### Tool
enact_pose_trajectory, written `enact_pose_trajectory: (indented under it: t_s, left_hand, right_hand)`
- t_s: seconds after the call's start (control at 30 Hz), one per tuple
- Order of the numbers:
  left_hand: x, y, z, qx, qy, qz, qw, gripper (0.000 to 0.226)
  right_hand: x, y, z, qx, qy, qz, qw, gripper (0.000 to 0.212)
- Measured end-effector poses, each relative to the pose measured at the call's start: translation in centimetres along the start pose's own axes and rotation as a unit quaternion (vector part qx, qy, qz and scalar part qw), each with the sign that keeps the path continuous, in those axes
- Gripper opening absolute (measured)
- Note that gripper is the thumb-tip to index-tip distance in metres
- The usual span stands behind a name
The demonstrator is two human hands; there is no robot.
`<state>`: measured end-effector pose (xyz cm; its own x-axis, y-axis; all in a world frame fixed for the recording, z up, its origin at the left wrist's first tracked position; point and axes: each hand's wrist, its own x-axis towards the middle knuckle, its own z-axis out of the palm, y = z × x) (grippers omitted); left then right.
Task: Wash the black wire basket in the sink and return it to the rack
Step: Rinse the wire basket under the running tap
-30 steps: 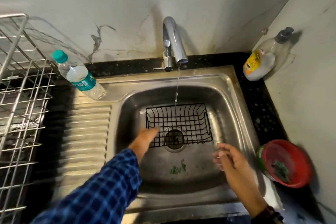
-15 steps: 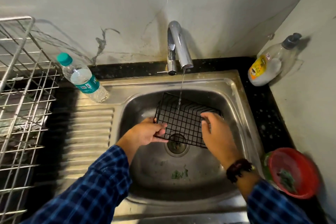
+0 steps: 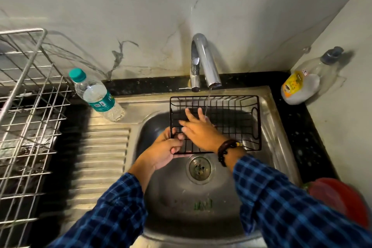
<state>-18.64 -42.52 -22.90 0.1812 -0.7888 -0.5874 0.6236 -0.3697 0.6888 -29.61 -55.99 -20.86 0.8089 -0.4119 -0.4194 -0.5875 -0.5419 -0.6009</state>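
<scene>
Black wire occupied both hands. The left hand (image 3: 163, 149) gripped the near left corner of the black wire basket (image 3: 235, 125), fingers curled round the rim, holding it up over the stainless steel sink (image 3: 161, 191) with its open side turned toward the person. The right hand (image 3: 198, 131) lay flat inside, fingers straight and spread, pressing on the mesh floor. A thin stream of water (image 3: 207, 100) from the curved chrome tap (image 3: 203, 60) fell onto the basket just beside those fingertips. Under the basket's near edge sat the round drain (image 3: 199, 167). To the left, a clear plastic bottle with a teal cap (image 3: 96, 96) leaned on the draining board, with the silver wire rack (image 3: 30, 106) beyond it.

The single corner grip looked like the weak point. Wet wire could twist or slip under the right hand's push and drop the basket into the sink. A fingertip could also catch in the mesh, and the checked cuffs sat near enough to the stream to get soaked.
</scene>
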Motion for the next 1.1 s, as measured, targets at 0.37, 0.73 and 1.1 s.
enact_pose_trajectory:
  t_s: [0.37,0.73,1.1]
  left_hand:
    - [2.9,-0.7,3.8,0.002,-0.096,0.085,0.992,0.029]
    - [2.7,-0.5,2.2,0.066,-0.073,0.124,0.987,0.031]
    - [1.8,1.1,2.1,0.157,-0.001,0.229,0.961,0.04]
  right_hand:
    - [1.5,0.3,-3.5,0.508,0.09,0.102,0.851,0.015]
    - [-0.7,2.1,-3.5,0.135,0.469,0.209,0.848,0.011]
    - [-2.7,1.3,-1.8,-0.103,0.102,-0.04,0.989,0.03]
